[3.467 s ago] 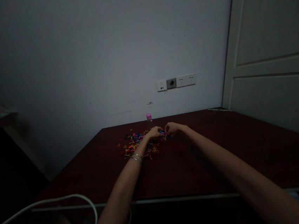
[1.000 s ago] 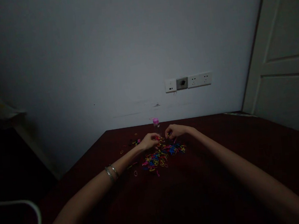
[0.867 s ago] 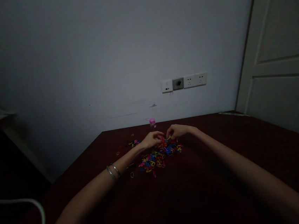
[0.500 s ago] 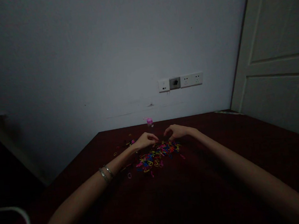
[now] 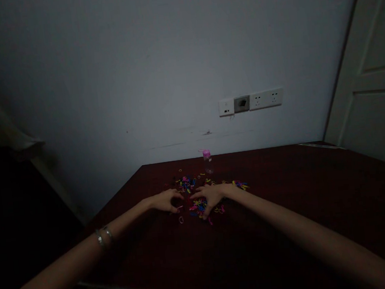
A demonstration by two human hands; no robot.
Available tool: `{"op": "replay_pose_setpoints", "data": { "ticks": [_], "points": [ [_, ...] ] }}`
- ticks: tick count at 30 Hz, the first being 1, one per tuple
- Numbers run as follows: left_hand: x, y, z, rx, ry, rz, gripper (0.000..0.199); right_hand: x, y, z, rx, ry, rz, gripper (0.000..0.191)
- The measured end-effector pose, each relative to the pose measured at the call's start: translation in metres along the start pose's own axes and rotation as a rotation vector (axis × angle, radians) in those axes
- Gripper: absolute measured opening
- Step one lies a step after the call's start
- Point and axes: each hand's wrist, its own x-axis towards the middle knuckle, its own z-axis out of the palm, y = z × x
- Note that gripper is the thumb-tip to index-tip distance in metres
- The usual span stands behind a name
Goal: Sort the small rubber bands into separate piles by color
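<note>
Small rubber bands in pink, blue, yellow and red lie in a loose heap on the dark red table. My right hand reaches over this heap, thumb and fingers spread, touching or just above the bands. To its left, my left hand rests low at the table, thumb and fingers apart, with a pink band close to its thumb tip. A second cluster of bands lies behind the gap between the hands. More bands show beyond my right wrist. My right hand hides part of the heap.
A clear bottle with a pink cap stands upright behind the bands. A wall with sockets borders the table's back edge. A panelled door stands at the right. One loose band lies in front of my left hand.
The view has turned left. My left hand has moved left, away from the heap, and its fingers have opened. My right hand has come left and nearer, spreading over the front bands.
</note>
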Motion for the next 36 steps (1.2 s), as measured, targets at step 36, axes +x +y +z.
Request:
{"op": "replay_pose_setpoints", "data": {
  "ticks": [36],
  "points": [
    [0.115,0.079,0.012,-0.934,0.484,0.000,0.026,-0.082,0.073,-0.052,0.081,0.406,0.194,0.032]
  ]
}}
